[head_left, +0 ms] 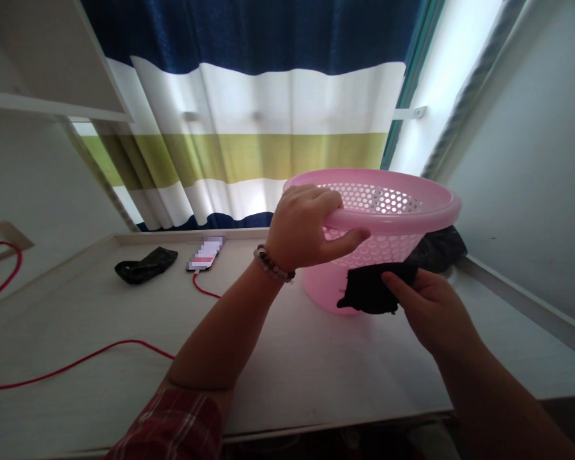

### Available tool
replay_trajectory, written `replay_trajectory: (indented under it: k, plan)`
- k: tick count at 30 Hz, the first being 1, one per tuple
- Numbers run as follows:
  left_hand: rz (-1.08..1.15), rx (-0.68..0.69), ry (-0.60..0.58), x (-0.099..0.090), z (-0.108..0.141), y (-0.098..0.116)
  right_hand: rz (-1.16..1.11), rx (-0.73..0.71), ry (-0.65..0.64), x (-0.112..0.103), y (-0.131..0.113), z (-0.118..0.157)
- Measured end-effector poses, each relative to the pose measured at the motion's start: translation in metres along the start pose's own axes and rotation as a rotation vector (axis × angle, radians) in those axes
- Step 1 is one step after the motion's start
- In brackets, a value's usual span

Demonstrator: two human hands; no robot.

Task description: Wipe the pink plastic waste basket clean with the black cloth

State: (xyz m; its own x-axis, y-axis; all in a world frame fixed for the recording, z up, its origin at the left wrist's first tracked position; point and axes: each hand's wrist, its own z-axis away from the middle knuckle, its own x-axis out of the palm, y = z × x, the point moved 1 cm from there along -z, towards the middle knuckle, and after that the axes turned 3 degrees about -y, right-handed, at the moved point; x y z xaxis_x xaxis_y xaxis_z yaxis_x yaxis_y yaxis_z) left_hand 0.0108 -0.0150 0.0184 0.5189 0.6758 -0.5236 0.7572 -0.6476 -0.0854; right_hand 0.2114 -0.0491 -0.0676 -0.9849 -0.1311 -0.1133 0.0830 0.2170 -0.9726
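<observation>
I have the left hand [306, 223] on the left side of a pink basket [393, 220], its fingers bent over the rim and its thumb stretched apart along the near outside edge. I cannot tell how the left fingertips lie, since they are hidden beyond the rim. The right hand [426, 306] is pinching a black cloth [367, 291] between thumb and fingers, and from my view that cloth sits in front of the basket's near wall, below the rim. The basket stands upright on the right part of a white table [287, 390].

Just beyond the basket, on its right, I see a dark bundle [441, 249] (partly hidden, so I can't name it better). On the far left of the table lie a black item [146, 265] and, to its right, a phone [206, 253] with a red cable [134, 342] plugged in. A striped curtain [249, 96] hangs at the far side. The left wrist wears 1 beaded bracelet [273, 267].
</observation>
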Motion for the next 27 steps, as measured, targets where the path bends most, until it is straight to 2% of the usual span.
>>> replay_trajectory:
  k: [2, 4, 10, 13, 15, 20, 24, 27]
  plan:
    - [0.002, 0.004, 0.0, 0.0, 0.0, 0.0, 0.01, -0.009, 0.023, -0.001, -0.002, 0.0]
    - [0.0, 0.004, -0.001, 0.0, 0.0, 0.0, 0.009, 0.016, -0.011, 0.0, 0.002, -0.001]
    - [-0.025, -0.014, -0.008, 0.0, 0.0, 0.001, 0.081, 0.18, -0.158, 0.012, 0.048, -0.002]
    - [-0.025, -0.018, -0.015, 0.0, 0.0, 0.002, 0.184, 0.221, -0.159, 0.017, 0.067, 0.0]
    - [-0.021, -0.018, -0.019, 0.0, 0.0, 0.002, 0.197, 0.219, -0.153, 0.019, 0.07, 0.001]
    - [-0.011, -0.017, -0.022, 0.0, 0.0, 0.002, 0.044, 0.189, -0.157, 0.015, 0.048, 0.001]
    - [-0.01, -0.015, -0.016, 0.0, 0.0, 0.001, -0.024, 0.058, -0.032, 0.007, 0.022, -0.002]
    - [-0.009, -0.011, -0.008, 0.0, 0.001, 0.0, -0.013, 0.035, 0.004, 0.005, 0.017, -0.004]
